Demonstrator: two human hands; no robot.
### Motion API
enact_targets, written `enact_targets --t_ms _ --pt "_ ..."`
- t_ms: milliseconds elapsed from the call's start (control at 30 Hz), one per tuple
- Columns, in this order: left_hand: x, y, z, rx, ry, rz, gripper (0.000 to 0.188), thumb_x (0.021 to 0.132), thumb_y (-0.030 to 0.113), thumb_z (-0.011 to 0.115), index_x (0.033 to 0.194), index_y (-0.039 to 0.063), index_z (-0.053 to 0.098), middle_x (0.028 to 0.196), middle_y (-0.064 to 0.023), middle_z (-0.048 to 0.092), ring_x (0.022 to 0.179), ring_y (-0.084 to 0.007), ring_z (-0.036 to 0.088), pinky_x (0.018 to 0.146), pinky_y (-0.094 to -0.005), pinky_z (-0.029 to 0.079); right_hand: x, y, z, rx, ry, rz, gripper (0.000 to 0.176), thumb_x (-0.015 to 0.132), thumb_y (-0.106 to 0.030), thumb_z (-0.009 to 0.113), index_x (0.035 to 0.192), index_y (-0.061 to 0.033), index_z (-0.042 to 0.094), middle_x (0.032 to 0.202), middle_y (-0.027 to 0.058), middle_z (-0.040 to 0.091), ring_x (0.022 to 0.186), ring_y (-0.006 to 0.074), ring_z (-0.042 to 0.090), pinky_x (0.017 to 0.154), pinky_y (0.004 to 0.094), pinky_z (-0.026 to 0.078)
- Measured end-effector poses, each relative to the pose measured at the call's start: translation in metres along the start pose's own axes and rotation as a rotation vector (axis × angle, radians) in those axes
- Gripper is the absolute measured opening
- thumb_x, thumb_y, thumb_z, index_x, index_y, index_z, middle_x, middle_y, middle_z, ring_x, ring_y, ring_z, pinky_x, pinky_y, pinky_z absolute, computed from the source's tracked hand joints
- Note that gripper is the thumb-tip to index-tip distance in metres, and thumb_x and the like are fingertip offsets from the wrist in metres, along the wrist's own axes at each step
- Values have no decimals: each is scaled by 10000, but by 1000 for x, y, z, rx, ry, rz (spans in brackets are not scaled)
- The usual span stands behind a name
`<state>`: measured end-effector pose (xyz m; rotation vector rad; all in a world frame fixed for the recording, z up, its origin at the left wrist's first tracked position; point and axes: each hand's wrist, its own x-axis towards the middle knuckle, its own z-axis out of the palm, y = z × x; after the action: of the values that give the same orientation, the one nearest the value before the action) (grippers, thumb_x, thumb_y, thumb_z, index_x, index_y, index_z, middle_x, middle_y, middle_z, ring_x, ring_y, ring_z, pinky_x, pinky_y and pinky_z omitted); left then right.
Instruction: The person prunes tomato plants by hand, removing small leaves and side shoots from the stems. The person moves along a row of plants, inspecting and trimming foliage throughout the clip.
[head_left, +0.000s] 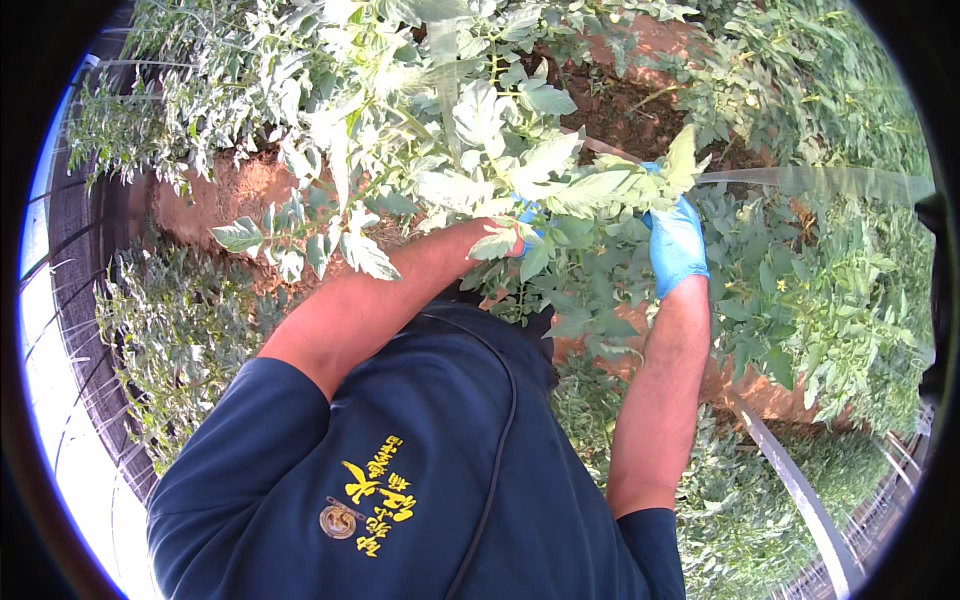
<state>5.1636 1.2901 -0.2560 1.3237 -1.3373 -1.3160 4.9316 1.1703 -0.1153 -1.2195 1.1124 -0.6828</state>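
Note:
My left hand (529, 221), in a blue disposable glove, is mostly hidden behind the leaves of a tomato plant (472, 176). To the right of it, my right hand (675, 236) wears the same kind of blue glove and reaches up among leaves of that plant. Foliage covers the fingers of both hands, so whether either grips a stem cannot be seen. Both forearms are bare and stretch forward from a dark blue shirt with yellow writing.
Rows of tomato plants (810, 300) spread on both sides over reddish soil (232, 195). A pale strip (806, 180) runs from near my right hand to the right edge. A curved pale band (799, 495) crosses the lower right. Dark netting (90, 247) stands at the left.

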Motion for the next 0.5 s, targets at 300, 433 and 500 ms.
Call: enact_targets --t_ms 300,433,500 --pt "53 16 35 61 -99 -5 383 852 398 880 1112 140 768 955 -107 789 866 -301 744 841 -405 588 -25 -121 16 16 -508 173 437 1025 -244 696 1387 -3 651 1248 63 733 1071 128 681 933 298 552" --pt "77 -3 57 103 35 -106 514 880 500 792 1182 124 611 1111 -157 768 1054 -403 724 905 -501 572 -55 -162 41 -663 -543 41 532 1028 -336 723 1471 -64 608 1116 86 751 862 120 686 754 313 575" --pt "72 65 40 304 -23 -184 465 930 382 760 1237 134 514 1152 -163 757 1086 -430 708 925 -521 561 -75 -162 47 -830 -388 100 472 1043 -336 700 1449 -101 646 1052 119 769 784 164 712 740 315 578"
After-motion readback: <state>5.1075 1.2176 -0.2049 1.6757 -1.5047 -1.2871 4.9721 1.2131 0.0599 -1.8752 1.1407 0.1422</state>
